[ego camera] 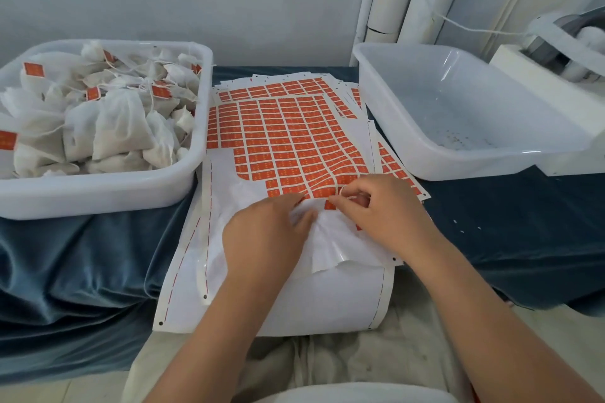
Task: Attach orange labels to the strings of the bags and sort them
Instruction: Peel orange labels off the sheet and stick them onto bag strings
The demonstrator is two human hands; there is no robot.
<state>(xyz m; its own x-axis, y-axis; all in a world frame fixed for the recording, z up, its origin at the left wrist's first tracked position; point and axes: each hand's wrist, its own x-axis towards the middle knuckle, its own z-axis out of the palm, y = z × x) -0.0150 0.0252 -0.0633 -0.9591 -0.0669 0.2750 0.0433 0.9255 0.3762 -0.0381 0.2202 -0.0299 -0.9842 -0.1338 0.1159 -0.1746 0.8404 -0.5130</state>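
Pinching a thin white string [349,197] beside one orange label [330,205] with the right hand [379,212], at the grid's near edge. Gripping crumpled, glossy backing paper [327,248] in the left hand [268,235], fingers curled. Flat on blue velvety cloth [82,255]: label sheet [288,140], long axis running away from the body, small orange rectangles in rows. Flanked by two smooth white plastic tubs: left tub [98,193] heaped with soft white bags [121,127], right tub [458,166] holding a few specks.

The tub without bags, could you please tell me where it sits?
Head view: the tub sits at right on the blue cloth, beside the label sheets.
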